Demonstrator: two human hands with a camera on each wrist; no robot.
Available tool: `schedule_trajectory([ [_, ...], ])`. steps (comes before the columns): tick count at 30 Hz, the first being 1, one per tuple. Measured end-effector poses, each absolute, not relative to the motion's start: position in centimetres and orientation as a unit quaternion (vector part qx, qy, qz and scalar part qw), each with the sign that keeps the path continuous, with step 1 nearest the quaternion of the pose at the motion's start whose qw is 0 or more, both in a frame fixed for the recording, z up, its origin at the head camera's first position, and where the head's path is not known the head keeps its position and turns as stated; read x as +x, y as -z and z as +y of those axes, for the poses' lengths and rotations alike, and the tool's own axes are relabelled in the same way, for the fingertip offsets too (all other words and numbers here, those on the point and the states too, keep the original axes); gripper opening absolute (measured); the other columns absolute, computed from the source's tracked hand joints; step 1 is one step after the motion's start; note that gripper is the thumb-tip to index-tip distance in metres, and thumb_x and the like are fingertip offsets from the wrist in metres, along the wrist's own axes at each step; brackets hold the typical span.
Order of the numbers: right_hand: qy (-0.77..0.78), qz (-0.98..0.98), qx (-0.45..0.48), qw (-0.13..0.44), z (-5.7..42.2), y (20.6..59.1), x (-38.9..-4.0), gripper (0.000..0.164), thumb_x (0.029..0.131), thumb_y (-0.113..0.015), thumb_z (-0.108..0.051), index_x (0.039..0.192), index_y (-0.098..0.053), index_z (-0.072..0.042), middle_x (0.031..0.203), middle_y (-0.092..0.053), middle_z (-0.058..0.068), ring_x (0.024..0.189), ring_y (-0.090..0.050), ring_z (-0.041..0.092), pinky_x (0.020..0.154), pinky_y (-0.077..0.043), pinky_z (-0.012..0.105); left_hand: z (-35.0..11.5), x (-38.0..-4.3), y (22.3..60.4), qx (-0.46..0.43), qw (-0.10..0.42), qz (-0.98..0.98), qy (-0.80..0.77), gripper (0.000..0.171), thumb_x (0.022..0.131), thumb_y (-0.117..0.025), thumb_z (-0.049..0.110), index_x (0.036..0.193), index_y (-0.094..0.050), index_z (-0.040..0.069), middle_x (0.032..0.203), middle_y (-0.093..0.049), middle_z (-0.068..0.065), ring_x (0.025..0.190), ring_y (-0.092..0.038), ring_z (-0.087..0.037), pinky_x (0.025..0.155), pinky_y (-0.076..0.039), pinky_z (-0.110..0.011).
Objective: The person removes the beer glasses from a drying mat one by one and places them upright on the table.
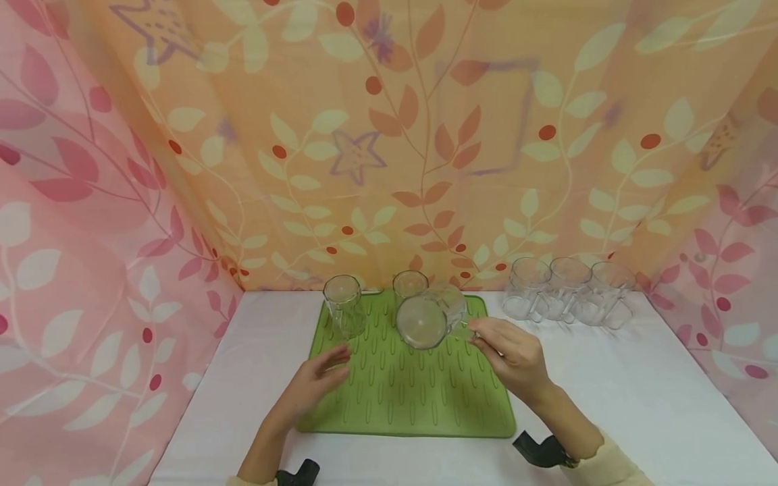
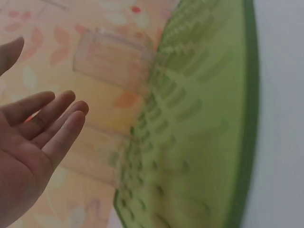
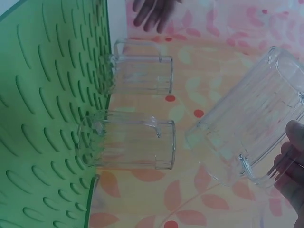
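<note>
Your right hand [image 1: 513, 354] pinches the handle of a clear glass mug [image 1: 422, 324] between thumb and fingers, while your left hand [image 1: 311, 383] holds nothing, its fingers loosely extended and, in the left wrist view, its thumb spread away from them. Taking the middle of the green mat [image 1: 413, 398] as the centre of the dial, with twelve pointing away from you, your left hand is at nine, over the mat's edge, and your right hand is at three, just past the other edge. The mug you are holding hangs tilted above the mat towards one o'clock, one round end turned to you; you cannot tell from these views whether that end is mouth or base. Behind it at twelve, partly covered by it in the head view, a second mug [image 1: 409, 281] stands at the back of the mat; your right wrist view shows the two apart. A third mug [image 1: 344, 310] stands on the mat at about eleven, a little beyond your left fingertips. Further out at two, off the mat, you have a close row of three mugs [image 1: 568, 290] standing on the white tabletop [image 1: 608, 385]. A black wrist mount [image 1: 543, 450] sits by your right cuff, and another shows at your left wrist. Orange leaf-print cloth [image 1: 413, 135] rises at twelve, with pink leaf-print cloth [image 1: 79, 283] at nine and three.
</note>
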State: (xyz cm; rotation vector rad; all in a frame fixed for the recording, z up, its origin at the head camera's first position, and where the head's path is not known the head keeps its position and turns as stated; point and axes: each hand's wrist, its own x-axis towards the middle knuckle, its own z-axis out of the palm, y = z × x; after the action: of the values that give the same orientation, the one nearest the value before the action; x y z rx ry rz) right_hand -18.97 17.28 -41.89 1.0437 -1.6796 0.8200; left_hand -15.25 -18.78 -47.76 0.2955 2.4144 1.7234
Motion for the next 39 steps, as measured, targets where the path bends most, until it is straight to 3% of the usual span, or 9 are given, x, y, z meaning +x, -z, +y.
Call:
schedule_trajectory([
  [6,-0.324,-0.666,0.453,0.496,17.1,42.1,-19.0,0.028,0.095,-0.063,-0.018,0.086,-0.075,0.007,0.084,-0.074,0.018,0.078,-0.070,0.027,0.094,-0.053,0.019,-17.3,-16.0,45.9,0.113,0.106,0.789,-0.594,0.055,0.100,-0.054,0.028,0.147,-0.038,0.004,0.144,-0.051,-0.019,0.134,-0.048,-0.035,0.109,-0.045,-0.041],
  [14,-0.294,-0.661,0.465,0.511,16.8,42.3,-18.7,0.026,0.096,-0.061,-0.015,0.087,-0.075,0.006,0.085,-0.074,0.018,0.080,-0.071,0.028,0.093,-0.054,0.022,-15.6,-17.2,44.3,0.158,0.120,0.756,-0.624,0.052,0.103,-0.048,0.029,0.145,-0.039,-0.001,0.142,-0.050,-0.023,0.131,-0.051,-0.036,0.105,-0.049,-0.030],
  [19,-0.275,-0.648,0.477,0.527,16.5,42.2,-18.7,0.027,0.095,-0.062,-0.014,0.083,-0.075,0.007,0.083,-0.074,0.019,0.076,-0.071,0.031,0.088,-0.057,0.025,-14.7,-18.0,43.2,0.142,0.125,0.737,-0.649,0.050,0.104,-0.047,0.030,0.142,-0.043,-0.001,0.141,-0.051,-0.024,0.129,-0.052,-0.036,0.104,-0.050,-0.036],
  [28,-0.241,-0.623,0.501,0.550,15.6,41.8,-18.4,0.024,0.096,-0.060,-0.007,0.080,-0.074,0.004,0.079,-0.074,0.018,0.071,-0.071,0.032,0.072,-0.061,0.033,-13.8,-19.4,41.7,0.094,0.142,0.715,-0.678,0.060,0.098,-0.054,0.043,0.140,-0.048,0.000,0.139,-0.053,-0.023,0.123,-0.059,-0.030,0.101,-0.053,-0.037],
  [39,-0.216,-0.619,0.513,0.555,14.7,42.0,-18.2,0.023,0.097,-0.057,-0.004,0.082,-0.073,0.003,0.079,-0.074,0.016,0.071,-0.071,0.030,0.068,-0.061,0.032,-12.7,-21.1,40.0,0.074,0.220,0.710,-0.665,0.059,0.099,-0.052,0.042,0.140,-0.049,0.000,0.141,-0.053,-0.021,0.128,-0.053,-0.037,0.097,-0.054,-0.037],
])
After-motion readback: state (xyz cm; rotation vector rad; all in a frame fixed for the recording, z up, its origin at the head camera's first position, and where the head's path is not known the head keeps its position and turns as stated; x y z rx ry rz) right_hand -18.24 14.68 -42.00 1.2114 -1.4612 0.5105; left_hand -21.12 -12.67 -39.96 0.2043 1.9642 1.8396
